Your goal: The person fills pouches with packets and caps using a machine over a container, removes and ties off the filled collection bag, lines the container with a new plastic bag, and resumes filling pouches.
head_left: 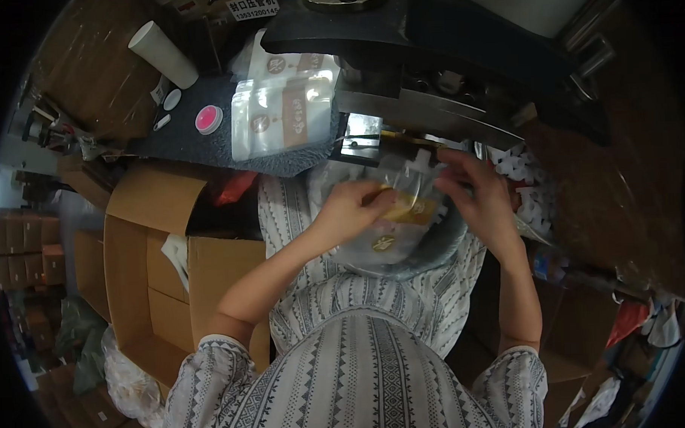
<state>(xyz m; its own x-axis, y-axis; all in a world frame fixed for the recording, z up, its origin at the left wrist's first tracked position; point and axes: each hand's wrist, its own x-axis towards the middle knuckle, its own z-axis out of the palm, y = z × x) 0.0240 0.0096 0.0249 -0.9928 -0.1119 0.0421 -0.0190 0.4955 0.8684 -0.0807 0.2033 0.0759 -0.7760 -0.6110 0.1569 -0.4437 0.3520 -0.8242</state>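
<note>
In the middle of the head view, a clear plastic pouch (408,183) with a white spout (422,160) stands over my lap. My left hand (353,210) is closed on the pouch's left edge, thumb and fingers pinching it. On the other side my right hand (479,191) has its fingers bent around the pouch's upper right, near the spout, thumb and forefinger close together. Beneath the hands lie more printed pouches (381,246) in a clear bag or basin on my lap. Just beyond the spout is the machine's metal edge (460,113).
Flat printed pouches (282,114) lie on a dark towel (292,164) at the upper left, beside a pink round tin (209,119) and a white cup (162,54). An open cardboard box (151,296) stands at my left. White spouts (528,185) are heaped at the right.
</note>
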